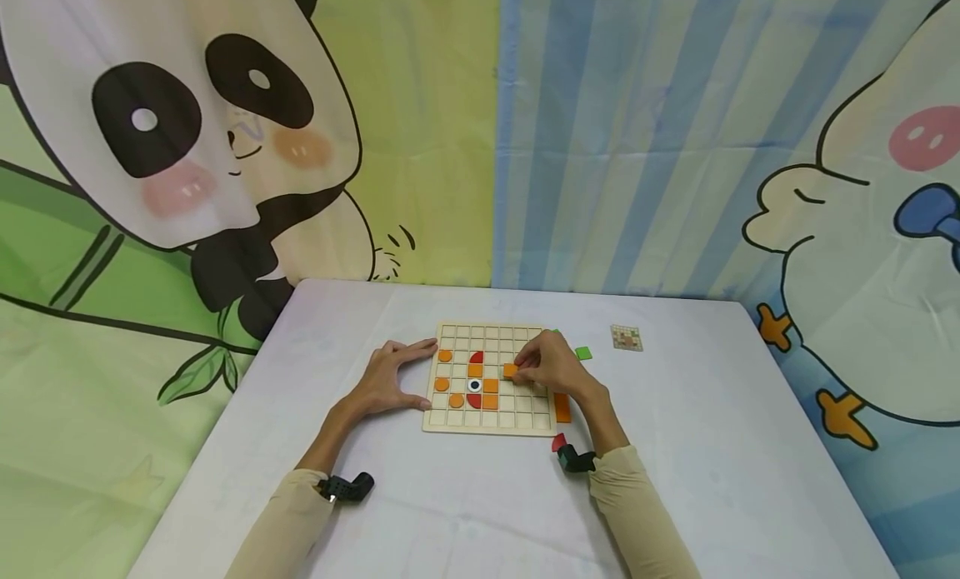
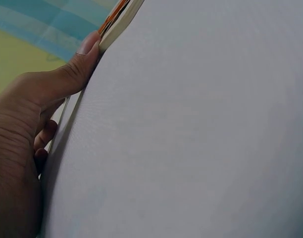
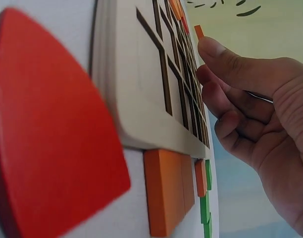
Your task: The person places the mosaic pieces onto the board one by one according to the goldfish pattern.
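A pale wooden grid board [image 1: 502, 421] lies on the table with several orange tiles, red quarter-round pieces [image 1: 474, 401] and an eye tile [image 1: 474, 386] in its squares. My right hand [image 1: 553, 364] pinches an orange square tile [image 1: 511, 371] between thumb and fingers over the board's right half; in the right wrist view that tile [image 3: 199, 31] is tilted and raised off the grid. Spread wide, my left hand [image 1: 386, 381] touches the board's left edge, fingertips near the top and thumb near the bottom corner. The left wrist view shows that thumb [image 2: 75, 74] against the board's side.
Right of the board lie orange tiles [image 1: 562, 408], a red quarter-round piece [image 1: 558, 442] and green tiles [image 1: 583, 353], partly hidden by my right hand and arm. A small patterned card [image 1: 627, 338] rests farther back on the white table [image 1: 697, 446]. Printed curtains stand behind it.
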`<state>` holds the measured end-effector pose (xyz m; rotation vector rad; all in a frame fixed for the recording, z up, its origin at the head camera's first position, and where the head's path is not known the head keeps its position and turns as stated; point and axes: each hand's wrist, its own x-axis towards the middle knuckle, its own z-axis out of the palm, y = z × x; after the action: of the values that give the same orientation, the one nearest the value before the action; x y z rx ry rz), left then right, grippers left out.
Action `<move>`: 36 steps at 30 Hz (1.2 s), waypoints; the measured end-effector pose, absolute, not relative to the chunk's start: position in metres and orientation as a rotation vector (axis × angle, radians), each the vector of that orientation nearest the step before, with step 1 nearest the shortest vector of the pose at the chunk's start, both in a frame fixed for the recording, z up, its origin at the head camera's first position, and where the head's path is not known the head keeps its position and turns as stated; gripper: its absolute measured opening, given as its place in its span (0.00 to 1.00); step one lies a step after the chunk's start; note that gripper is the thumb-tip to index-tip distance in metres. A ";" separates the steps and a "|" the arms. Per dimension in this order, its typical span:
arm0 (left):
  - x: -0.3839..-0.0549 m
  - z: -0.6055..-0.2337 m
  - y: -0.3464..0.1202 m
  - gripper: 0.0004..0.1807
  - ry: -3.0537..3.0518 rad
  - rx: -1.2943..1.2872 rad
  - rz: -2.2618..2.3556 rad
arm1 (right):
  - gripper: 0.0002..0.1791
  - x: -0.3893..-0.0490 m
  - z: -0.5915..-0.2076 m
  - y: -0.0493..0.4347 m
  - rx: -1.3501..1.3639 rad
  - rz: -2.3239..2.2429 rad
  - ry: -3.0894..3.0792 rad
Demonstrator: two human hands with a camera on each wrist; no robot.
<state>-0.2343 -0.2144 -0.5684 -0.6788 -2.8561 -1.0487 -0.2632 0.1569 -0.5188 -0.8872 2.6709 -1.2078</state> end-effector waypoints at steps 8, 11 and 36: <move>-0.235 -0.571 -0.216 0.63 -2.854 -0.673 -1.065 | 0.11 -0.263 -0.519 0.148 -0.811 -1.172 2.659; -0.234 -0.572 -0.216 0.63 -2.858 -0.670 -1.065 | 0.11 -0.263 -0.521 0.145 -0.817 -1.187 2.656; -0.234 -0.571 -0.216 0.63 -2.855 -0.677 -1.057 | 0.10 -0.268 -0.525 0.132 -0.875 -1.200 2.627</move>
<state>-0.2342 -0.2156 -0.5706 -0.6774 -2.8546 -1.0566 -0.2684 0.1324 -0.5251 -0.8748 2.6275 -1.2001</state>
